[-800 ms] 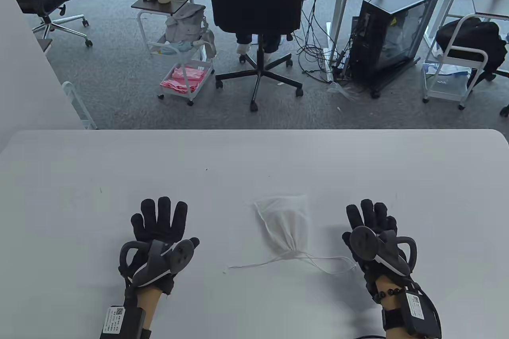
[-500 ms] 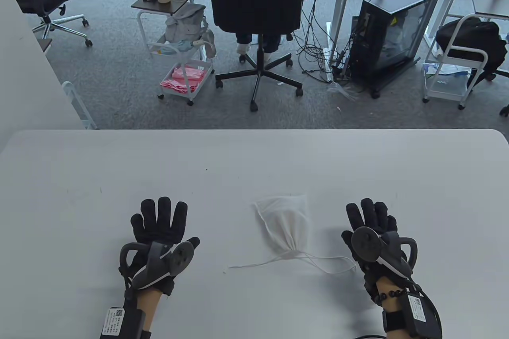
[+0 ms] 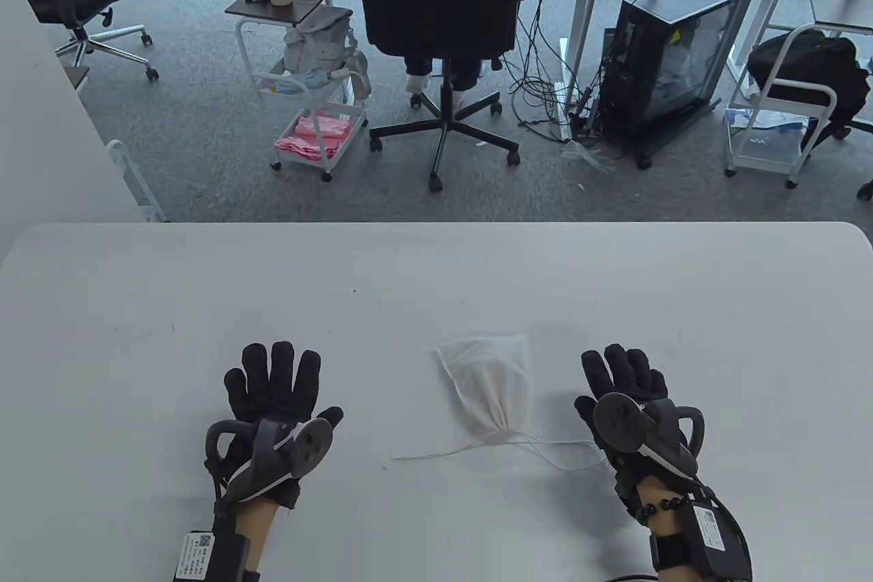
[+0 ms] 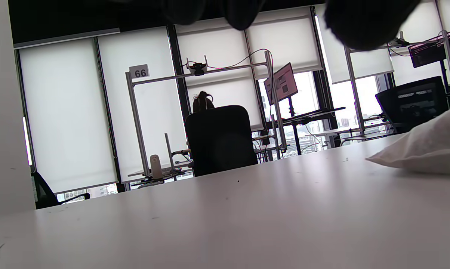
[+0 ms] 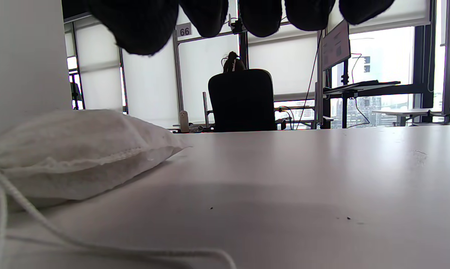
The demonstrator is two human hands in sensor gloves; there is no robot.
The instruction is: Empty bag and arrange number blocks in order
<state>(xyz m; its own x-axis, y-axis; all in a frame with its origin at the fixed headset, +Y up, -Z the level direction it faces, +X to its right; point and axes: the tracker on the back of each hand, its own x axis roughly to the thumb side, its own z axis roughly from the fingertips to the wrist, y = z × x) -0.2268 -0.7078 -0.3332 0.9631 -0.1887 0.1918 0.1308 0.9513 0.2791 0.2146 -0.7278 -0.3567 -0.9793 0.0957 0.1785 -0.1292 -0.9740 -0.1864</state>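
Note:
A small white cloth drawstring bag (image 3: 491, 383) lies tied on the white table (image 3: 436, 282) between my hands, its cords (image 3: 545, 451) trailing toward the front. The bag is bulging and hides whatever is inside; no number blocks show. My left hand (image 3: 273, 377) lies flat on the table to the bag's left, fingers spread, holding nothing. My right hand (image 3: 624, 374) hovers just right of the bag, fingers straight and empty. The bag (image 5: 71, 153) fills the left of the right wrist view, and its corner (image 4: 423, 147) shows at the right of the left wrist view.
Past the table's far edge are an office chair (image 3: 440, 9) with a person seated in it, a small cart (image 3: 314, 104), a computer tower (image 3: 675, 56) and loose cables on the carpet. A white wall (image 3: 41, 104) stands at the left.
My right hand has shifted a little left, toward the bag. The left hand and the bag have stayed where they were.

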